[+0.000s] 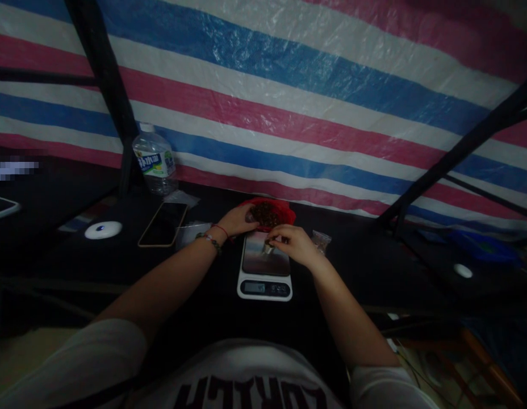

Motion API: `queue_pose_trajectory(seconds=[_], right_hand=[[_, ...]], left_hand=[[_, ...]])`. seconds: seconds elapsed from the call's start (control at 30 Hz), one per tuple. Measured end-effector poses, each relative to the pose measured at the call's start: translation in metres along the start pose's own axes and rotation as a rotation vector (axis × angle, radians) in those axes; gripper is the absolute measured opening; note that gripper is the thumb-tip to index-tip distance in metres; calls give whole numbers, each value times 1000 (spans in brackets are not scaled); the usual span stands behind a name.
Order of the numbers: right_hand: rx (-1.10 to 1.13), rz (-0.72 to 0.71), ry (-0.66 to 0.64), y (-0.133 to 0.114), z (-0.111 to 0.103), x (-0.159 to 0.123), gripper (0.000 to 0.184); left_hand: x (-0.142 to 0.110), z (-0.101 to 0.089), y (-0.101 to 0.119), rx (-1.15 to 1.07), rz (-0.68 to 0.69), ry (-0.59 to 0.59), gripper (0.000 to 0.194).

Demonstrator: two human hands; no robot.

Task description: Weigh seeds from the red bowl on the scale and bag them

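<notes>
A white kitchen scale (264, 289) with a metal top stands in front of me; its display seems to read 45. On its plate is a small metal cup (268, 249). My right hand (294, 243) is at the cup's rim, fingertips pinched together; what they hold, if anything, is too small to make out. Behind the scale lies an open red plastic bag (289, 213) filled with small dark brown pieces (266, 213). My left hand (239, 220) is closed at the bag's left edge, thumb and fingers bent around it.
Left on the black table are a phone (163, 225), clear plastic bags (193, 233), a white oval device (103, 229) and a large plastic bottle (155, 162). A small clear packet (321, 241) lies right of the scale. Behind hangs a striped tarp (263, 113) with dark frame poles.
</notes>
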State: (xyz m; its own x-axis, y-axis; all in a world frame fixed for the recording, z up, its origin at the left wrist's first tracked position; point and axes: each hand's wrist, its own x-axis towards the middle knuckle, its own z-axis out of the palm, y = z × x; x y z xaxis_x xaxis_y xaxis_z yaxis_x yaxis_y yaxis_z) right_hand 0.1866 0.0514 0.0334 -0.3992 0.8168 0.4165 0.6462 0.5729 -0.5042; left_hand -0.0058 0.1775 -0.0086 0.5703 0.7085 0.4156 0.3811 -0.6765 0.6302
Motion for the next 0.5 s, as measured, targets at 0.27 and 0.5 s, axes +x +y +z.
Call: queue_pose_trajectory(seconds=[0.27,0.5], right_hand=[[95,-26,-14,8,-1,-3,13],[36,31,30,6,-5,1,9]], left_hand=[[0,1,1,-21,1,-6,62],[2,1,-6,-28,18,-19,64]])
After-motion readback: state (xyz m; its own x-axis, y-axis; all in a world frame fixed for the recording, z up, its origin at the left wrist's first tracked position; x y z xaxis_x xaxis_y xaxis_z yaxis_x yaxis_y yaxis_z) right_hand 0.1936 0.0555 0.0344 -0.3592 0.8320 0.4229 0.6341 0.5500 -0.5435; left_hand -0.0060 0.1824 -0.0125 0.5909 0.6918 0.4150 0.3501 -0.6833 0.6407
